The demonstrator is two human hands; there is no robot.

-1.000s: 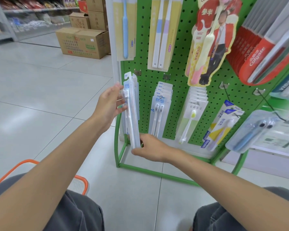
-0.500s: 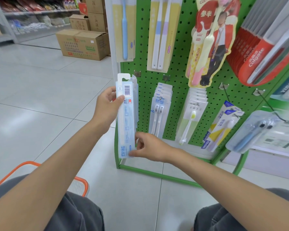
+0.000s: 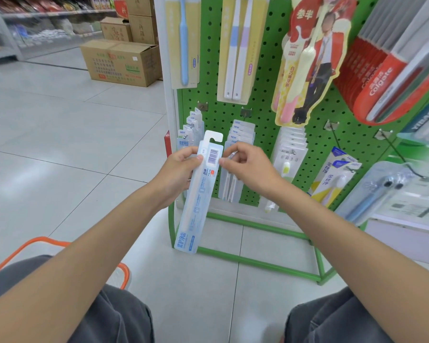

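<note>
A long pale-blue toothbrush pack (image 3: 198, 194) with a barcode near its top is held upright in front of the green pegboard rack (image 3: 263, 110), its back side facing me. My left hand (image 3: 176, 172) grips the pack's upper left edge, thumb on the face. My right hand (image 3: 248, 167) pinches the upper right edge beside the barcode. More packs of the same kind (image 3: 191, 129) hang on the rack's bottom-left hook behind it.
Other toothbrush packs (image 3: 240, 134) hang across the pegboard, with red Colgate packs (image 3: 382, 78) at upper right. An orange basket (image 3: 60, 246) sits on the tiled floor by my left knee. Cardboard boxes (image 3: 122, 63) stand at the back left.
The pack has come off its hook, turned its back side to me and moved toward me. My right hand rose from the pack's bottom end to its top edge.
</note>
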